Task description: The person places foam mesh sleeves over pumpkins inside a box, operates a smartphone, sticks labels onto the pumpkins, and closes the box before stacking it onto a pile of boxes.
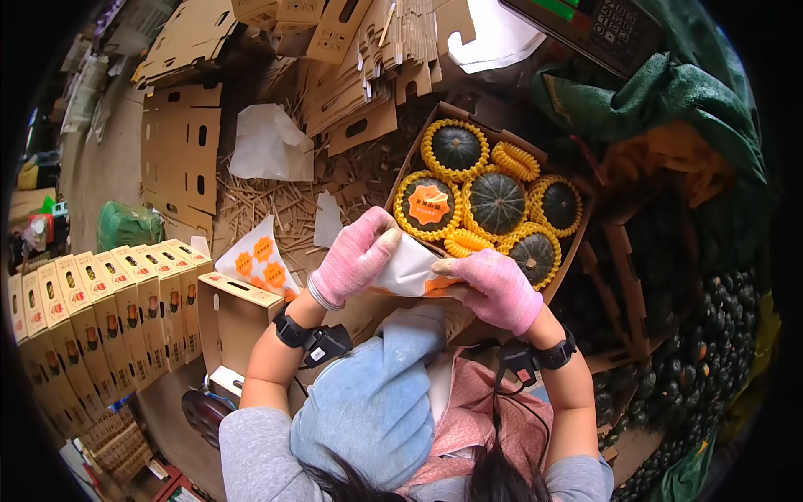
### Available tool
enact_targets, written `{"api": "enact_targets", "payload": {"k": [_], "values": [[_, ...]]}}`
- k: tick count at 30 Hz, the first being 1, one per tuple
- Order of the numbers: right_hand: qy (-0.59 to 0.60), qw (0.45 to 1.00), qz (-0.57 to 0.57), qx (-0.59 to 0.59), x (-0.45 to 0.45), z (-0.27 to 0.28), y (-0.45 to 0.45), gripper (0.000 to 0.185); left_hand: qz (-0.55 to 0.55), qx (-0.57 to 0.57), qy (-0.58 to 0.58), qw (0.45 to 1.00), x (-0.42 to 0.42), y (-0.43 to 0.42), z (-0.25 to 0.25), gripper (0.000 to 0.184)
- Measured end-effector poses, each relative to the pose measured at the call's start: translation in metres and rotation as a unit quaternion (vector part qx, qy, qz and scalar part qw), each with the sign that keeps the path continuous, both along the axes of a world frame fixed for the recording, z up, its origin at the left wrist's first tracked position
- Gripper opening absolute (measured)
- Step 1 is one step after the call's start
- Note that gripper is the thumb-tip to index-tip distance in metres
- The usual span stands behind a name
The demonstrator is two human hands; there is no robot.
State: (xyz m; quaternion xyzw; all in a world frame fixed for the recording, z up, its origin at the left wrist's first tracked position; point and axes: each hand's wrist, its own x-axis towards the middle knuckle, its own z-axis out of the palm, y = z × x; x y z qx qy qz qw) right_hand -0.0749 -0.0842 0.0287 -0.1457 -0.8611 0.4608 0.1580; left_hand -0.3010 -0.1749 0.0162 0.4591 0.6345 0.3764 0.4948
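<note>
My left hand (355,258), in a pink glove, pinches the left side of a white sticker sheet (406,266). My gloved right hand (495,284) grips the sheet's right side between thumb and fingers, and part of an orange sticker shows just beside it. Right behind my hands is a cardboard box (579,237) with several dark green pumpkins (498,203) in yellow foam nets. One pumpkin at the box's left carries an orange scalloped sticker (428,204). Two rolled foam nets (516,161) are tucked among the pumpkins.
Another sheet of orange stickers (262,258) lies left of my hands, by an open carton (238,326). A row of printed cartons (109,322) stands at far left. Flattened cardboard (355,92) is piled behind, near a scale (598,29). Many loose pumpkins (694,368) lie at right.
</note>
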Motion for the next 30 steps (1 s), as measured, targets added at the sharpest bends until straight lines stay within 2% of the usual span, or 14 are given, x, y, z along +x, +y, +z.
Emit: {"api": "enact_targets", "payload": {"k": [2, 4, 7, 9, 13, 14, 17, 18, 22, 25, 28, 30], "values": [[-0.006, 1.0, -0.019, -0.02, 0.0, 0.009, -0.004, 0.032, -0.006, -0.008, 0.024, 1.0, 0.006, -0.001, 0.005, 0.016], [-0.013, 0.999, -0.037, -0.019, 0.002, 0.013, -0.009, 0.025, -0.026, -0.007, -0.002, 1.0, 0.009, -0.001, 0.009, 0.016], [-0.009, 0.999, -0.035, 0.005, 0.009, 0.012, -0.008, 0.024, -0.027, -0.009, -0.048, 0.998, 0.011, 0.001, 0.015, 0.013], [-0.007, 0.998, -0.059, -0.036, 0.012, 0.018, -0.008, 0.028, -0.002, 0.0, -0.085, 0.996, 0.01, 0.002, 0.014, 0.012], [-0.002, 0.992, -0.105, -0.069, 0.015, 0.017, -0.013, 0.03, -0.015, -0.082, -0.309, 0.947, 0.006, 0.009, 0.025, 0.012], [0.005, 0.991, -0.111, -0.068, 0.016, 0.014, -0.013, 0.03, -0.009, -0.11, -0.297, 0.949, 0.011, 0.012, 0.027, 0.018], [0.0, 0.992, -0.1, -0.082, 0.014, 0.017, -0.012, 0.03, -0.105, -0.095, -0.277, 0.95, 0.021, 0.02, 0.039, 0.028], [0.005, 0.992, -0.1, -0.08, 0.013, 0.017, -0.013, 0.03, -0.091, -0.073, -0.246, 0.962, 0.021, 0.018, 0.029, 0.038], [0.011, 0.995, -0.088, -0.05, 0.014, 0.019, -0.01, 0.03, -0.089, -0.143, -0.343, 0.924, 0.023, 0.018, 0.026, 0.035], [0.012, 0.997, -0.082, 0.002, 0.014, 0.018, -0.012, 0.028, -0.089, -0.149, -0.247, 0.953, 0.022, 0.019, 0.023, 0.033], [-0.001, 0.995, -0.096, 0.033, 0.014, 0.02, -0.017, 0.025, -0.101, -0.176, -0.259, 0.944, 0.025, 0.018, 0.021, 0.035], [-0.007, 0.993, -0.106, 0.044, 0.013, 0.021, -0.02, 0.024, -0.103, -0.156, -0.213, 0.959, 0.025, 0.017, 0.018, 0.035]]}}
